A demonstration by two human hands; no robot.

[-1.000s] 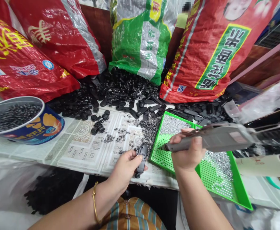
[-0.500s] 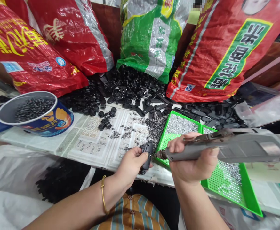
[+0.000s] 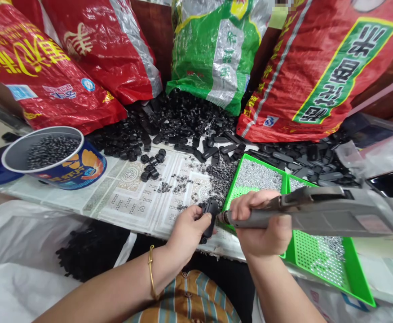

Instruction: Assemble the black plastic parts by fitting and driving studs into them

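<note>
left hand (image 3: 186,231) pinches black part (image 3: 210,215); right hand (image 3: 262,226) levels screwdriver (image 3: 317,215).

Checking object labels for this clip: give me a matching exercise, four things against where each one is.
1 small black plastic part
2 long grey power screwdriver
3 green perforated plastic tray
4 round blue printed tub

a at far left, holding dark pieces
b gripped by the right hand
c pinched in the left hand
d beneath the screwdriver, strewn with silver screws

Pairs: 1-c, 2-b, 3-d, 4-a
</note>
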